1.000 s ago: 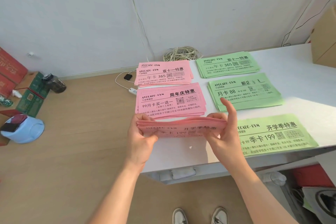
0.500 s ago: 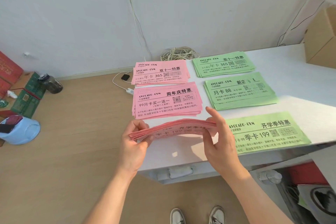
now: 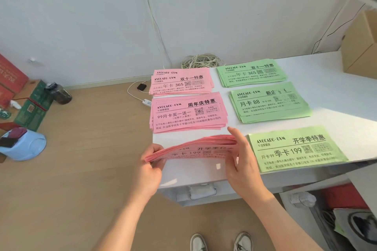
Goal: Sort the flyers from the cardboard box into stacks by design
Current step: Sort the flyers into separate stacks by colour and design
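Both hands hold a thick stack of pink flyers (image 3: 195, 146) just above the near left part of the white table (image 3: 336, 108). My left hand (image 3: 150, 166) grips its left end, my right hand (image 3: 240, 161) its right end; the right side is raised, so the stack tilts. Behind it lie two pink stacks (image 3: 188, 113) (image 3: 181, 83). To the right lie three green stacks (image 3: 295, 149) (image 3: 269, 101) (image 3: 252, 72). A cardboard box (image 3: 361, 47) stands at the table's far right.
A coil of cable (image 3: 201, 61) lies at the table's back edge. On the wooden floor to the left are a blue helmet (image 3: 22, 143), green and red boxes (image 3: 30, 106) and a dark bottle (image 3: 59, 93). My shoes (image 3: 220, 241) show below.
The pink stack has come down from a nearly upright, edge-on hold to a flatter, tilted one near the tabletop. My right index finger has lowered onto the stack's right end.
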